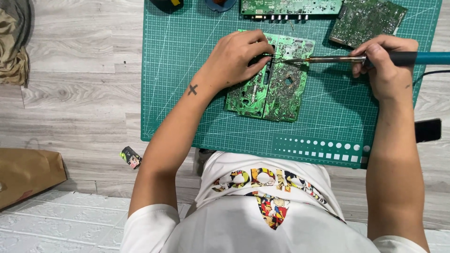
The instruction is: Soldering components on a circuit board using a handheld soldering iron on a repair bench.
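We see the left hand (236, 58) resting on the green circuit board (276, 89), with its fingers curled and pinched together on something thin at the board's upper part; it is too small for us to tell what it is. The right hand (382, 63) is closed around the soldering iron (356, 59), gripping it where the metal shaft meets the blue handle. The iron lies almost level and points to the left, and its tip reaches the board just beside the left fingertips. The board lies flat near the middle of the green cutting mat (187, 93), which covers the grey wooden desk (79, 93). Two more circuit boards, one long (290, 7) and one tilted (368, 21), lie at the far edge of the mat, well apart from the hands. We see no container.
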